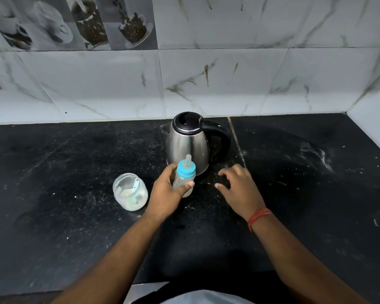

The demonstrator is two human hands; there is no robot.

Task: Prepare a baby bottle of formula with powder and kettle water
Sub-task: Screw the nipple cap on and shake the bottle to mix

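Left hand (166,194) grips baby bottle (184,178), right hand (239,186) empty over counter (75,172).
Left fingers wrapped round bottle body, blue collar and teat above thumb; right fingers loosely spread, holding nothing. Kettle (190,142) just behind bottle; open powder jar (130,191) beside left knuckles.

Single head-worn view, close above and in front of the kettle (187,142), angled forward and down toward the tiled wall (206,84) behind it

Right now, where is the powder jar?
In the head view, the powder jar stands open on the black counter, just left of the left hand holding the bottle.
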